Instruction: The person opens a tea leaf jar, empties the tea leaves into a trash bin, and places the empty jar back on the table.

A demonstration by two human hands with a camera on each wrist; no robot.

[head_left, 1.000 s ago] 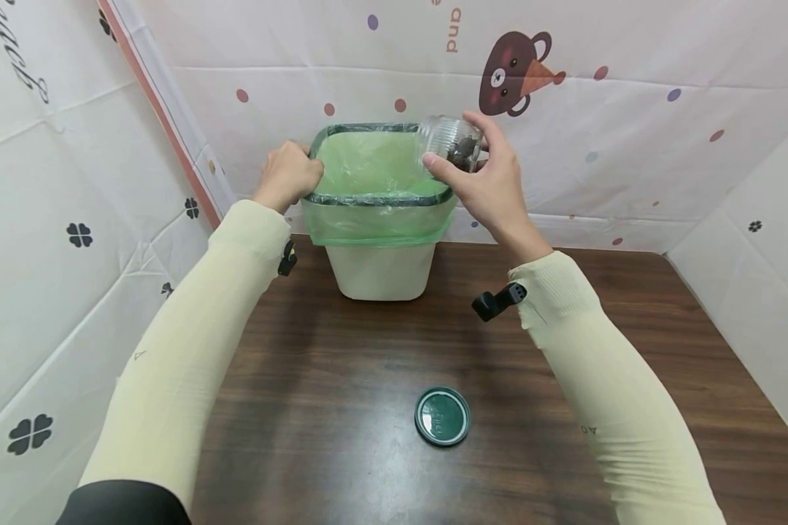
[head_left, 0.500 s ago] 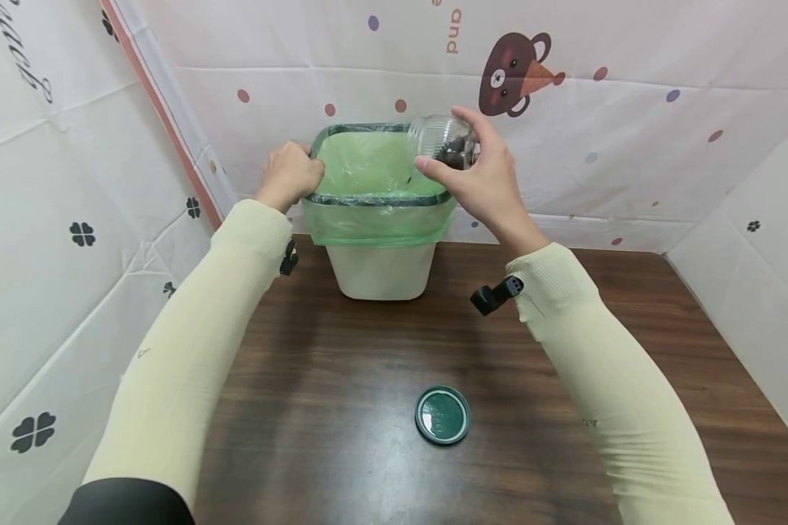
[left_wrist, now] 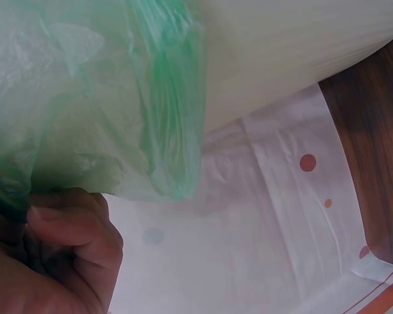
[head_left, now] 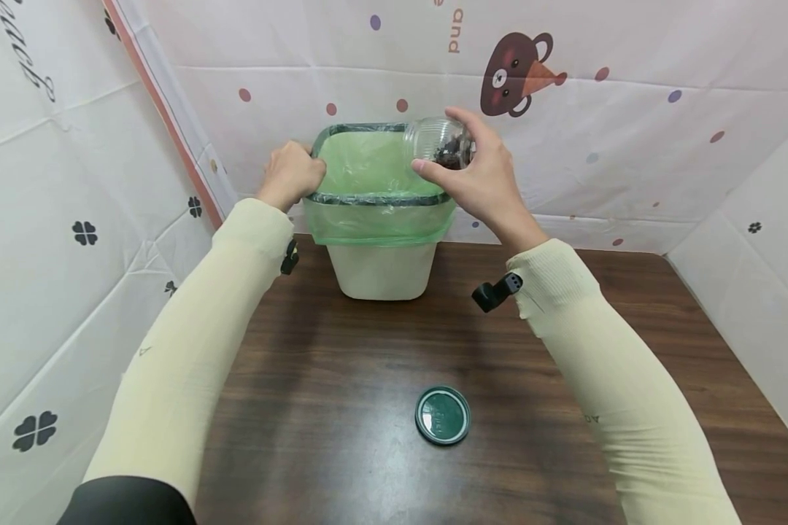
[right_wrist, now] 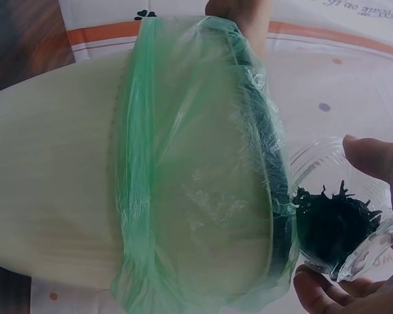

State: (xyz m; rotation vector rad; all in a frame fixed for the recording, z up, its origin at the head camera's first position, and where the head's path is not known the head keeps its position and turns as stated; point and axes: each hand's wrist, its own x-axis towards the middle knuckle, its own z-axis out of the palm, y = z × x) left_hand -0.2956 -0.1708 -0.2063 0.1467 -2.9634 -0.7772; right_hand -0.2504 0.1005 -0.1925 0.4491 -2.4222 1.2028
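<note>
A pale bin (head_left: 382, 271) stands at the back of the table, lined with a thin green plastic bag (head_left: 381, 224) folded over its dark rim. My left hand (head_left: 291, 176) grips the rim and bag on the left side, its fingers curled in the left wrist view. In my right hand (head_left: 486, 179) is a clear ribbed glass jar (head_left: 427, 137), held between thumb and fingers. The jar lies tipped on its side at the bin's right rim. Dark, twisted bits like tea leaves (right_wrist: 337, 222) sit clumped inside it. The inside bottom of the bin is hidden.
A round green jar lid (head_left: 443, 415) lies on the dark wooden table (head_left: 341, 364) in front of the bin. Printed white cloth (head_left: 289, 65) hangs behind the bin and along both sides.
The right hand has moved slightly left with the jar, bringing it further over the bin. A small dark bit showed below the jar half a second ago. The left hand stays put.
</note>
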